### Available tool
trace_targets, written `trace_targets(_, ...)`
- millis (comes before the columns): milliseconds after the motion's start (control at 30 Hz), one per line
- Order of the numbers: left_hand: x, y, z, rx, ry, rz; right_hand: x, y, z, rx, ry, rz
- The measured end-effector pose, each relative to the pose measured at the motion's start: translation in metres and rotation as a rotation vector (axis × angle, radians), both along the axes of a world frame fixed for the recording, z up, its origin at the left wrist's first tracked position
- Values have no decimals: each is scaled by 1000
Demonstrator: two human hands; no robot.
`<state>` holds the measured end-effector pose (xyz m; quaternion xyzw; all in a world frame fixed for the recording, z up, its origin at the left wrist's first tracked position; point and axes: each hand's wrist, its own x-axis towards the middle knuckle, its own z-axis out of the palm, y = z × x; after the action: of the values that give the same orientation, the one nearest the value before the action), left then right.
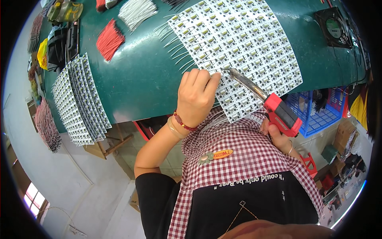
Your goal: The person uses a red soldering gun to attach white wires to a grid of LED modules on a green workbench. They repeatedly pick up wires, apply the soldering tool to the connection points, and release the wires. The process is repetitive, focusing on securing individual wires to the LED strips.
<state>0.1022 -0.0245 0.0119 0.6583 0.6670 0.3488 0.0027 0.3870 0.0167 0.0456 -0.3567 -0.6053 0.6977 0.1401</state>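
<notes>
A large white sheet of small circuit boards (254, 44) lies on the green table, reaching over its near edge. Thin white wires (181, 55) stick out in a row from its left side. My left hand (197, 93) is closed in a pinch over the sheet's near left part. Pale wire strands show below it, though the pinched ends are mostly hidden. My right hand (278, 139) grips a red and black soldering gun (281, 113) from below. The gun's metal tip touches or hovers just above the boards, right beside my left fingertips.
Bundles of red wires (110, 40) and white wires (137, 14) lie farther back on the green table (131, 87). Stacked board sheets (81, 99) overhang its left edge. A black fan (333, 27) stands at the right, above a blue plastic crate (314, 111).
</notes>
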Motion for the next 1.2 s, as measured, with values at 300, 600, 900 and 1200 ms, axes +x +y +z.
trace_targets(300,0,1,5,-15,71,24,10,0,-3,-23,-45,-5)
trace_targets(600,4,-6,21,57,15,8,10,-4,4,-69,30,-61)
trace_targets(900,0,-2,4,8,-73,-25,22,-7,-5,0,-54,48)
trace_targets(1200,-3,2,6,-27,-101,-68,31,-15,-19,24,-60,-1)
